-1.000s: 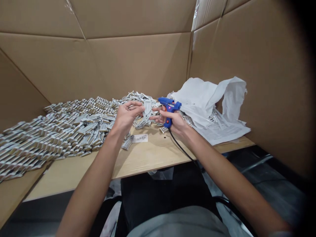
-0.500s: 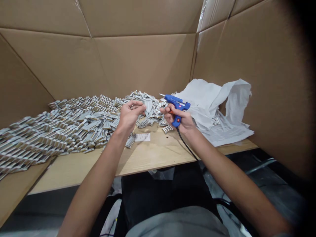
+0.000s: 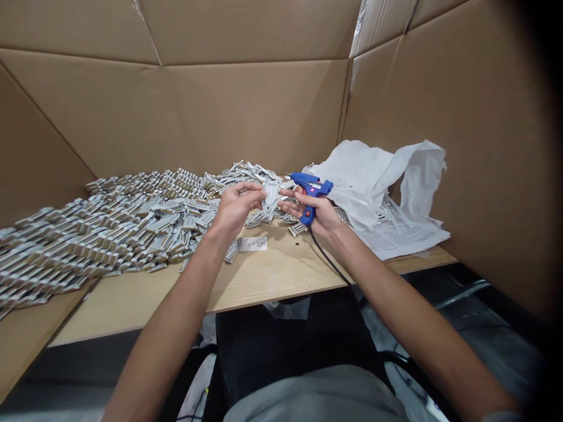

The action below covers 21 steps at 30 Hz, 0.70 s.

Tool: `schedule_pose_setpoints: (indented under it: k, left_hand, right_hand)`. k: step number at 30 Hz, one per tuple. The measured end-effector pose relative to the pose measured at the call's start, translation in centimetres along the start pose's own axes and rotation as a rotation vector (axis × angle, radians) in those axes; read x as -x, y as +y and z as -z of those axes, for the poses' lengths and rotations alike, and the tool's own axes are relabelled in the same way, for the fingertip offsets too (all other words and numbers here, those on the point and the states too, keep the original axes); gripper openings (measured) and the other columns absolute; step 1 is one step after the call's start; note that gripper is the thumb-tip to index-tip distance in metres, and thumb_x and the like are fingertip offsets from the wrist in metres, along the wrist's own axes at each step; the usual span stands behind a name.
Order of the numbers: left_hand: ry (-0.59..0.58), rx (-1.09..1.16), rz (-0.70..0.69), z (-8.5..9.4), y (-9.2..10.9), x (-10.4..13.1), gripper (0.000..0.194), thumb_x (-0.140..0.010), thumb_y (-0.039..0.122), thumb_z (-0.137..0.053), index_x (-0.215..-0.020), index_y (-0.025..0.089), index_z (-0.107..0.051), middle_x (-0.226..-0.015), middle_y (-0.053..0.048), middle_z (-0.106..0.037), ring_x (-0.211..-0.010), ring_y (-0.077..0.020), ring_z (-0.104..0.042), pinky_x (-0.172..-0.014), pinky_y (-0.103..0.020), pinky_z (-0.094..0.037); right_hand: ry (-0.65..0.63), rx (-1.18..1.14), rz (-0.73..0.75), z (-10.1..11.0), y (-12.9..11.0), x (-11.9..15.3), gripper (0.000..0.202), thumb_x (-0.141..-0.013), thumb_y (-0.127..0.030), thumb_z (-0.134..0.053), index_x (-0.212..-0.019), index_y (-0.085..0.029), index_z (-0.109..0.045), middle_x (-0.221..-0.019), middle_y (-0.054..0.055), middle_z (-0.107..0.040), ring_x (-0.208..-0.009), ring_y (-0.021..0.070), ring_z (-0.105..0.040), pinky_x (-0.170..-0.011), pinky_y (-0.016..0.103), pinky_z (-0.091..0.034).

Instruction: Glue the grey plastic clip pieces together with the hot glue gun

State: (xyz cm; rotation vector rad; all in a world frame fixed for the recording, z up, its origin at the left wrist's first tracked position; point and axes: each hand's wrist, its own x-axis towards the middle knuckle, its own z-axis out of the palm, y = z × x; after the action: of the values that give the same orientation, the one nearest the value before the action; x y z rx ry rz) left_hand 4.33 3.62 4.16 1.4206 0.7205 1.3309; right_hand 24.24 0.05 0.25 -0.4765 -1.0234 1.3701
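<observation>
My left hand pinches a small pale grey flat piece with a pointed lower end, held up over the table. In my right hand is a blue hot glue gun, its nozzle pointing left and a small red light lit on its side. Some fingers of that hand reach toward the right edge of the grey piece; whether they touch it I cannot tell. A black cord runs from the gun's handle down over the table edge.
Rows of similar grey pieces are stacked at the left, with a loose heap behind my hands. A small printed card lies on the wooden table. White crumpled sheeting sits at the right. Cardboard walls enclose the back and sides.
My left hand has moved slightly right with the grey piece. My right hand and the glue gun have shifted left, and its fingers now reach near the piece.
</observation>
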Motion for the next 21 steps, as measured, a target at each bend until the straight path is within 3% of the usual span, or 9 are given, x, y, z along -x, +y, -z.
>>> schedule_pose_setpoints:
  k: [3,6,10,14,17,21]
  left_hand:
    - [0.023,0.001,0.014,0.2,-0.1,-0.1,0.017,-0.062,0.016,-0.083,-0.072,0.017,-0.069,-0.074,-0.002,-0.063,-0.066,-0.0125,-0.058,-0.064,-0.030,-0.046]
    - [0.035,-0.018,0.023,0.2,-0.2,-0.1,0.015,-0.063,0.016,-0.082,-0.070,0.018,-0.069,-0.074,-0.002,-0.064,-0.068,-0.0128,-0.057,-0.065,-0.030,-0.047]
    - [0.024,-0.045,0.030,0.2,-0.2,0.1,0.014,-0.064,0.017,-0.082,-0.068,0.018,-0.070,-0.074,-0.003,-0.063,-0.067,-0.0131,-0.058,-0.065,-0.031,-0.047]
    - [0.016,-0.033,0.043,0.2,-0.2,0.1,0.013,-0.063,0.016,-0.083,-0.068,0.017,-0.071,-0.075,-0.003,-0.064,-0.067,-0.0130,-0.058,-0.064,-0.031,-0.046]
    - [0.010,-0.011,0.061,0.5,-0.2,0.0,0.012,-0.063,0.015,-0.083,-0.067,0.017,-0.072,-0.075,-0.003,-0.065,-0.068,-0.0132,-0.058,-0.064,-0.031,-0.047]
    - [0.015,-0.028,0.043,0.8,-0.4,-0.2,0.010,-0.065,0.016,-0.082,-0.065,0.018,-0.072,-0.075,-0.004,-0.066,-0.071,-0.0136,-0.059,-0.066,-0.030,-0.049]
  right_hand:
    - [0.019,0.038,-0.008,0.1,-0.4,0.1,0.021,-0.079,-0.024,-0.080,-0.088,-0.021,-0.061,-0.106,0.004,-0.074,-0.069,0.0107,-0.064,-0.064,0.025,-0.056]
    - [0.014,0.015,0.021,0.0,-0.9,0.2,0.022,-0.076,-0.024,-0.079,-0.086,-0.022,-0.060,-0.091,0.002,-0.067,-0.066,0.0090,-0.057,-0.057,0.023,-0.050]
    - [0.038,-0.047,0.104,0.1,-1.0,0.1,0.020,-0.076,-0.021,-0.077,-0.081,-0.022,-0.058,-0.077,-0.001,-0.057,-0.080,0.0112,-0.063,-0.079,0.022,-0.057]
    - [0.034,-0.025,0.198,0.4,-0.7,-0.3,0.019,-0.079,-0.019,-0.076,-0.080,-0.023,-0.058,-0.081,0.000,-0.062,-0.105,0.0177,-0.069,-0.107,0.034,-0.055]
    - [0.020,-0.001,0.168,0.4,-0.3,-0.3,0.019,-0.078,-0.021,-0.079,-0.084,-0.023,-0.061,-0.093,0.003,-0.070,-0.119,0.0240,-0.067,-0.113,0.044,-0.053]
    - [-0.036,0.033,0.068,0.1,0.0,-0.1,0.019,-0.078,-0.024,-0.083,-0.083,-0.022,-0.065,-0.094,0.003,-0.072,-0.112,0.0250,-0.071,-0.113,0.045,-0.054]
